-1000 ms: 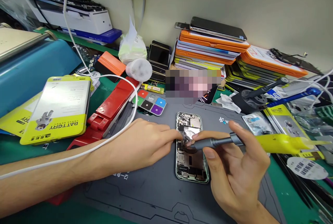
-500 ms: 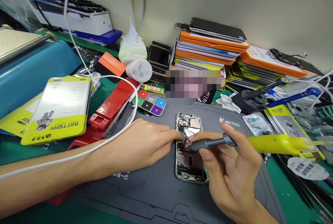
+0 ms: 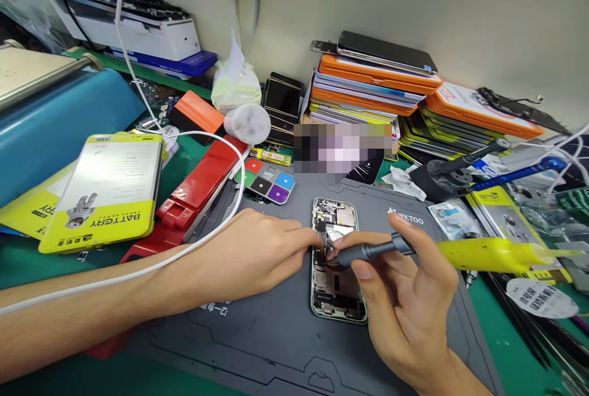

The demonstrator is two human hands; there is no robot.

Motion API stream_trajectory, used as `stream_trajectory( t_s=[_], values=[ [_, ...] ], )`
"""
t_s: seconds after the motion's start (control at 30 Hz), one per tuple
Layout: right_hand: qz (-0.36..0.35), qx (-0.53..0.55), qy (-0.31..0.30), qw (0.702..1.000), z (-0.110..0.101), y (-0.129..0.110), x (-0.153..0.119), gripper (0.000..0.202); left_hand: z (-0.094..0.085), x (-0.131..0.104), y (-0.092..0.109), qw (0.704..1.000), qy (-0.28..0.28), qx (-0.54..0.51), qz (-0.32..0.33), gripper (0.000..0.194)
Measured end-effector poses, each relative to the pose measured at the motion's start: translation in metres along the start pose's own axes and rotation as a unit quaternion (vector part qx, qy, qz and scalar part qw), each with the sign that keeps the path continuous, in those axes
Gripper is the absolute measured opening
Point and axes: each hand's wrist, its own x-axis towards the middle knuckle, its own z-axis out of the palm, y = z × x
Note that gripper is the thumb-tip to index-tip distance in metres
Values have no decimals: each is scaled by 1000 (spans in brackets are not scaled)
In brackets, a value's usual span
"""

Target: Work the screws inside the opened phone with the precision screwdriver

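An opened phone (image 3: 338, 295) lies on a grey mat, its inner parts bare. My right hand (image 3: 405, 298) grips a dark grey screwdriver (image 3: 368, 253), held slanted with its tip end over the middle of the phone. The right index finger stretches along toward the tip. From the left, my left hand (image 3: 262, 252) reaches to the phone's left side, fingers closed together and fingertips close to the screwdriver's tip. Whatever is between those fingertips is too small or hidden to name. The tip's exact contact point is also hidden.
A white cable (image 3: 240, 181) hangs across my left forearm. Left stand battery boxes (image 3: 115, 181) and a red tool (image 3: 202, 181). Behind are a coloured magnetic pad (image 3: 271, 182) and stacked orange cases (image 3: 377, 80). A yellow bottle (image 3: 488, 255) is right, near a blue tool (image 3: 519, 174).
Very little differs. My right hand and the screwdriver have shifted slightly, and the view has moved a touch. The left hand and the phone stay in place.
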Motion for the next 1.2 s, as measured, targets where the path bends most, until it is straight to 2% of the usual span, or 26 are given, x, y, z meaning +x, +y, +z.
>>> stream_trajectory(
  t_s=[0.57, 0.87, 1.2],
  values=[
    [16, -6, 25, 1000, 1, 0, -1, 67, -2, 2, 4, 1000, 15, 23, -13, 17],
    [18, 8, 24, 1000, -2, 0, -5, 67, -3, 2, 6, 999, 2, 18, -45, 21],
    [15, 3, 27, 1000, 1, -1, 1, 68, -1, 2, 4, 999, 10, 27, -15, 23]
  ],
)
